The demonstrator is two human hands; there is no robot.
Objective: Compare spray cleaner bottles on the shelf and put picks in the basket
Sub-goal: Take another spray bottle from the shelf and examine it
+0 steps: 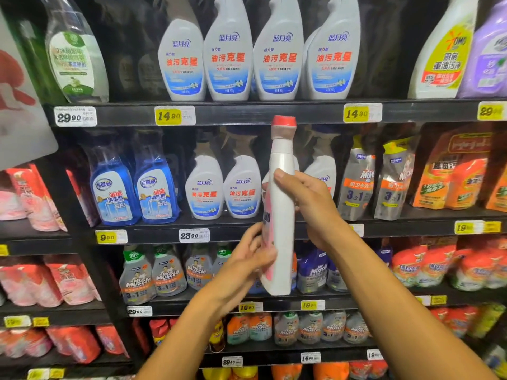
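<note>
I hold a tall white bottle with a red cap and a pink label (281, 204) upright in front of the shelves, turned edge-on to me. My right hand (307, 198) grips its upper body from the right, thumb across the front. My left hand (252, 259) holds its lower part from the left, fingers wrapped onto the label side. No basket is in view.
White spray bottles with blue labels (258, 56) fill the top shelf, with more (222, 187) on the shelf below beside blue glass-cleaner bottles (134, 187). Grey refill pouches (356, 182) and orange packs stand at right, red pouches (33, 198) at left. Price tags line the shelf edges.
</note>
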